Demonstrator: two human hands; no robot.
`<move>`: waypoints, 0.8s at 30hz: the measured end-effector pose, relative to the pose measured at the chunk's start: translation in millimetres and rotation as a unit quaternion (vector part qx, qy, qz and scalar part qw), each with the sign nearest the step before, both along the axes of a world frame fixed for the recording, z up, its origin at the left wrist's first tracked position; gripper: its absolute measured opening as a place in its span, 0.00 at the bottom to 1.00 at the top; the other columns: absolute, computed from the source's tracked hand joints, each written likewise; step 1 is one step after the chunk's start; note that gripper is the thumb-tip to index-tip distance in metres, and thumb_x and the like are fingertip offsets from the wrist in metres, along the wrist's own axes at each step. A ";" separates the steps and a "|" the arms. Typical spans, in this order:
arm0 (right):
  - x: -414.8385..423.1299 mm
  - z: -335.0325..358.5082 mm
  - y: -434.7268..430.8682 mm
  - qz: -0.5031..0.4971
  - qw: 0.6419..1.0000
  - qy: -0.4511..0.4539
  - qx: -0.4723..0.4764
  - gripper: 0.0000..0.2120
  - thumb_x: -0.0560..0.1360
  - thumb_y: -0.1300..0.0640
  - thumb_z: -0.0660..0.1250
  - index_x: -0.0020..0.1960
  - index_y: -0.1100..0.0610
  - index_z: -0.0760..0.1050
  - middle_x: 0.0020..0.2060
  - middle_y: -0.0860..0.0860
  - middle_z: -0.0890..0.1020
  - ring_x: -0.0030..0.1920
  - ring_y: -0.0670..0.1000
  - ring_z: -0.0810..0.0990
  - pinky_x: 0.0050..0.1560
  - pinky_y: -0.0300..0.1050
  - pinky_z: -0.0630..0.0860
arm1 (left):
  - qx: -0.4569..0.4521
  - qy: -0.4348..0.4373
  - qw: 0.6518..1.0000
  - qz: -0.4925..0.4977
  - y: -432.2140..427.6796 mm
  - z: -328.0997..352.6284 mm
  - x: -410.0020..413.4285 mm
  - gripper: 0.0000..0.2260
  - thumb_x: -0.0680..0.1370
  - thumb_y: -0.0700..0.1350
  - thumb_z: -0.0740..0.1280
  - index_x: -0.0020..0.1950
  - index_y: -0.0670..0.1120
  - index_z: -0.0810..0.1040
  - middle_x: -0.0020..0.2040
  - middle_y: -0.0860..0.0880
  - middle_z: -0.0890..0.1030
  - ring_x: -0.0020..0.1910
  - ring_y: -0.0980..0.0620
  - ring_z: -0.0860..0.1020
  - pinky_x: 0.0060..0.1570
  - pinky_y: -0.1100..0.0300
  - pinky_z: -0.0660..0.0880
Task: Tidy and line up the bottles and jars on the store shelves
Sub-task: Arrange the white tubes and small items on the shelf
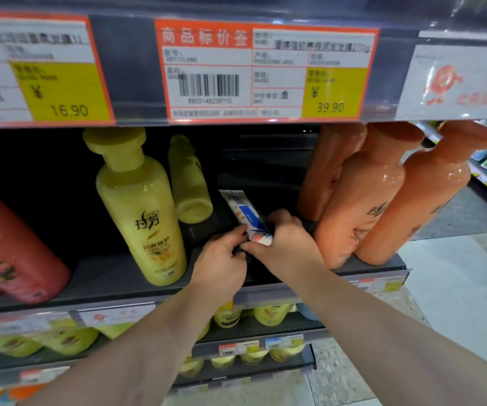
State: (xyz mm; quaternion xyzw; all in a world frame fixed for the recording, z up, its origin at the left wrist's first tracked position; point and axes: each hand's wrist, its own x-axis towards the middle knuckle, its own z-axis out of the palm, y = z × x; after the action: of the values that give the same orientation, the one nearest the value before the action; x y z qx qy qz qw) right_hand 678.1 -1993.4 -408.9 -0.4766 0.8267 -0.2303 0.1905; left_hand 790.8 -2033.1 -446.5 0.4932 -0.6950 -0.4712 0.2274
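Two hands clamped on a stray tube [243, 210] in the shelf gap

Both the left hand [221, 259] and the right hand [287, 241] pinch the tube's near end. It lies tilted on the shelf [113, 276] between the yellow bottle [139, 206] and the orange bottles [362, 206] — best lifted straight out, clear of both neighbours. Whatever lies dark beneath the hands is hard to make out — the tube's print is too blurred to read.
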 end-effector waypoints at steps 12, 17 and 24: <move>19.8 14.2 53.5 -0.030 0.903 -0.423 -0.068 0.10 0.78 0.54 0.60 0.57 0.52 0.76 0.50 0.52 0.82 0.51 0.50 0.80 0.54 0.47 0.76 | 0.099 0.209 0.971 0.064 46.0 38.0 3.7 0.09 0.80 0.45 0.60 0.53 0.59 0.73 0.38 0.68 0.81 0.41 0.71 0.78 0.37 0.74 0.74; 17.3 29.0 100.2 -0.008 0.877 -0.477 -0.055 0.09 0.78 0.59 0.61 0.55 0.50 0.76 0.46 0.47 0.85 0.47 0.46 0.83 0.44 0.39 0.78 | 0.203 0.237 0.946 0.082 88.5 66.8 12.4 0.15 0.78 0.37 0.62 0.59 0.54 0.74 0.47 0.56 0.84 0.48 0.56 0.82 0.53 0.52 0.78; 37.3 80.3 137.7 0.056 0.893 -0.445 -0.029 0.12 0.77 0.59 0.62 0.60 0.51 0.75 0.51 0.50 0.82 0.51 0.49 0.82 0.50 0.44 0.79 | 0.195 0.250 0.942 0.110 137.8 124.3 43.0 0.16 0.78 0.34 0.61 0.62 0.50 0.71 0.54 0.51 0.82 0.52 0.52 0.81 0.51 0.49 0.79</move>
State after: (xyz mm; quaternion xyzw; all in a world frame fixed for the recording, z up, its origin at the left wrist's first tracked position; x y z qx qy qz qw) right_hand 715.4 -1855.6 -328.6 -0.3748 0.6203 -0.4317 0.5371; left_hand 833.8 -1895.3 -322.2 0.4675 -0.4511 -0.6781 0.3436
